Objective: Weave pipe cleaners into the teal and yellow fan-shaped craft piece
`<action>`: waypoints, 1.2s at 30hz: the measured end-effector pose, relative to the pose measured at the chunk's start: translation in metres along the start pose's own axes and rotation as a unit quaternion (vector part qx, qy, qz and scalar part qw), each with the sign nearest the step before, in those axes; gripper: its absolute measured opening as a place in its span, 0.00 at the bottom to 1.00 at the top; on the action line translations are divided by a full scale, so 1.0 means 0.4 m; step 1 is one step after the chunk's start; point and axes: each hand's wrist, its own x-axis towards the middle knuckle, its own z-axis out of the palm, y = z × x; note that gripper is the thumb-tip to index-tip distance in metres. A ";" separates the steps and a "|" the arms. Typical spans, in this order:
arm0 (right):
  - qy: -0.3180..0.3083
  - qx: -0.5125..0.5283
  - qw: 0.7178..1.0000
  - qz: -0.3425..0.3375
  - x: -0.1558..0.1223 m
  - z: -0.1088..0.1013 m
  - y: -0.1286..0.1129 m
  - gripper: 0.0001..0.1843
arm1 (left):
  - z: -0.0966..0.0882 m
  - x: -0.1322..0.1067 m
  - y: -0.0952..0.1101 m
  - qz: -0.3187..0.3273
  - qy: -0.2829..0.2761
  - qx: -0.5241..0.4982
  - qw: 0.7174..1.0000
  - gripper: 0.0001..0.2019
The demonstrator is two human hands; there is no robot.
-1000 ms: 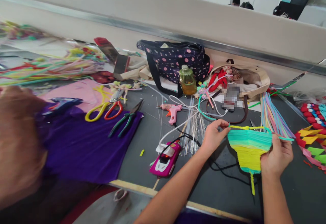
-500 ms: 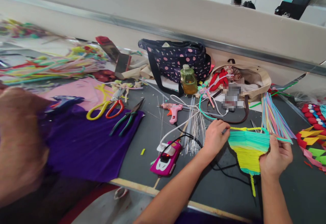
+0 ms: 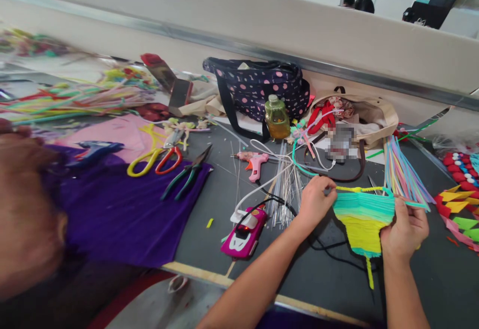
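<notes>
My left hand (image 3: 316, 200) pinches the left top corner of a fan-shaped piece woven from teal and yellow pipe cleaners (image 3: 363, 220). My right hand (image 3: 406, 229) grips its right side, fingers on a teal pipe cleaner sticking out to the right. The piece hangs just above the dark grey table (image 3: 232, 189), its yellow stem pointing down toward me. A yellow pipe cleaner runs along its top edge.
Nearby lie a bundle of pastel pipe cleaners (image 3: 402, 172), thin wires (image 3: 286, 189), a pink glue gun (image 3: 254, 162), a pink toy car (image 3: 245, 230), pliers (image 3: 187, 173), scissors (image 3: 155, 159), purple cloth (image 3: 123, 209), a dotted bag (image 3: 262, 87) and a bottle (image 3: 276, 117). Another person's head (image 3: 26, 209) is at left.
Both hands and the woven piece shifted slightly left and down. The person's head at left dropped a little lower in the frame.
</notes>
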 end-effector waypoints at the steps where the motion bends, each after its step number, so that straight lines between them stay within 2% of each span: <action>1: 0.001 0.001 1.000 0.002 0.002 -0.001 0.001 0.11 | -0.001 0.003 -0.002 -0.037 -0.005 -0.054 0.998 0.04; 3: 0.001 0.006 1.000 0.011 0.008 -0.005 0.005 0.11 | -0.005 0.011 -0.007 -0.119 -0.034 -0.191 0.974 0.03; 4: -0.002 0.010 1.000 0.018 0.011 -0.008 0.007 0.11 | -0.009 0.015 -0.011 -0.160 -0.059 -0.263 0.950 0.06; 7: -0.005 0.020 0.999 0.040 0.023 -0.015 0.016 0.12 | -0.024 0.025 -0.020 -0.264 -0.141 -0.428 0.853 0.18; 10: 0.000 0.029 0.998 0.052 0.033 -0.020 0.023 0.12 | -0.039 0.027 -0.024 -0.319 -0.204 -0.499 0.779 0.24; 14: 0.009 0.045 0.996 0.073 0.039 -0.020 0.024 0.12 | -0.046 0.022 -0.023 -0.335 -0.261 -0.536 0.730 0.26; 18: 0.009 0.056 0.995 0.086 0.039 -0.016 0.020 0.12 | -0.045 0.019 -0.021 -0.334 -0.274 -0.552 0.713 0.24; 20: 0.009 0.059 0.995 0.086 0.039 -0.014 0.019 0.12 | -0.045 0.020 -0.018 -0.323 -0.261 -0.553 0.722 0.23; 22: 0.010 0.061 0.994 0.087 0.039 -0.014 0.019 0.12 | -0.044 0.022 -0.013 -0.298 -0.244 -0.536 0.751 0.24; 26: 0.007 0.067 0.994 0.088 0.037 -0.013 0.018 0.12 | -0.034 0.021 0.003 -0.230 -0.181 -0.444 0.847 0.25; 31: 0.012 0.070 0.994 0.079 0.035 -0.010 0.012 0.11 | -0.019 0.014 0.016 -0.123 -0.089 -0.293 0.944 0.14; 33: 0.009 0.068 0.995 0.078 0.034 -0.010 0.011 0.11 | -0.019 0.013 0.016 -0.079 -0.066 -0.216 0.971 0.09; 36: 0.005 0.066 0.995 0.079 0.034 -0.011 0.011 0.12 | -0.024 0.011 0.014 -0.020 -0.041 -0.112 0.993 0.05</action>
